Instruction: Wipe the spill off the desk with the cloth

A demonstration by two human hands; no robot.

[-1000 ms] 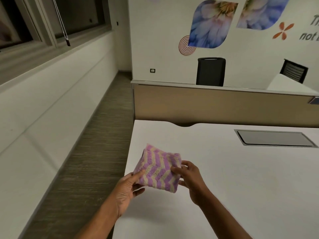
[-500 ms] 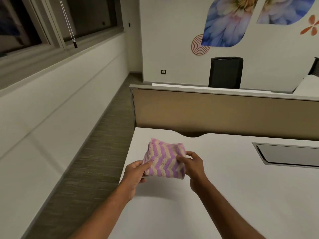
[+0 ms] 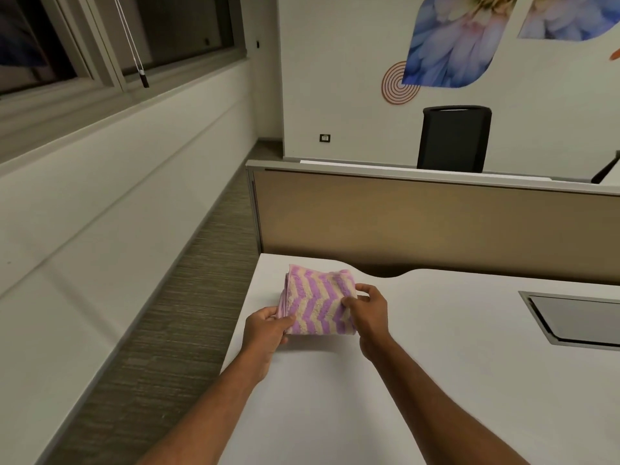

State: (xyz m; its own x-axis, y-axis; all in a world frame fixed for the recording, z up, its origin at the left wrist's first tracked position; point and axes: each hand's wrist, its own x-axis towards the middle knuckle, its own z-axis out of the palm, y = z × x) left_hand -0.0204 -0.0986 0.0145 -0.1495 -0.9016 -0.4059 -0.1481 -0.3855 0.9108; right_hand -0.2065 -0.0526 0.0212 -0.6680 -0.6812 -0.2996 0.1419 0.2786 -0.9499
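A folded cloth with purple and cream zigzag stripes is held low over the far left corner of the white desk. My left hand pinches its near left corner. My right hand grips its right edge with thumb on top. Whether the cloth touches the desk I cannot tell. No spill shows on the desk surface in this view.
A tan divider panel stands along the desk's far edge. A grey cable hatch is set into the desk at the right. The desk's left edge drops to a carpeted aisle. A black chair stands beyond the divider.
Both hands carried the cloth farther away and lower toward the desk's far left corner. The cloth turned from tilted up to lying nearly flat.
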